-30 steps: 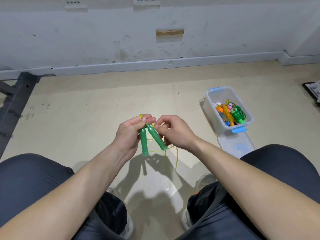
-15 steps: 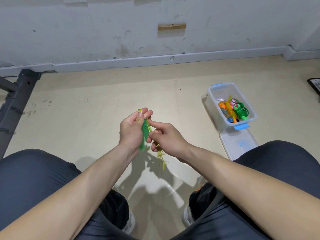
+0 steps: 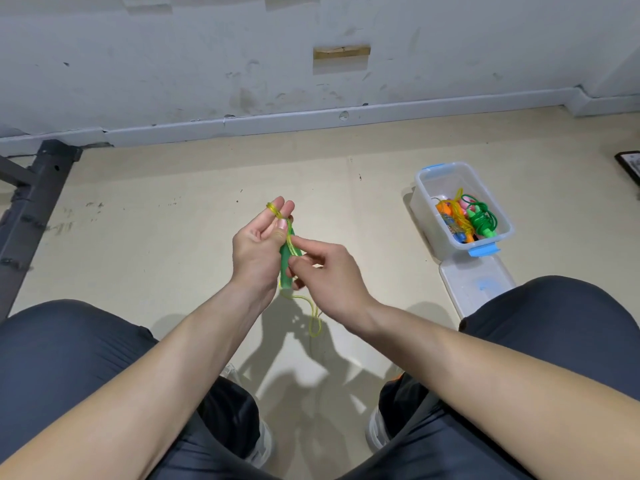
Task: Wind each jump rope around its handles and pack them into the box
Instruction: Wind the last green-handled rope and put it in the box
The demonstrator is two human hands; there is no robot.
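Observation:
My left hand point(image 3: 258, 247) holds the green jump rope handles point(image 3: 286, 268) upright, thumb pressed against them, with a loop of the yellow rope point(image 3: 273, 208) around a fingertip. My right hand point(image 3: 325, 271) sits just right of the handles and pinches the yellow rope against them. A short loose tail of the rope point(image 3: 313, 318) dangles below both hands. The clear plastic box point(image 3: 424, 188) with blue clips stands on the floor to the right and holds several wound ropes, orange, yellow and green.
The box's lid point(image 3: 478, 289) lies flat on the floor just in front of the box, beside my right knee. A dark metal frame leg point(image 3: 31, 209) stands at the far left. A wall with a baseboard runs across the back.
The two handles, splayed apart a second ago, are now held together in my left hand. My right hand has taken up rope, so the hanging tail is shorter.

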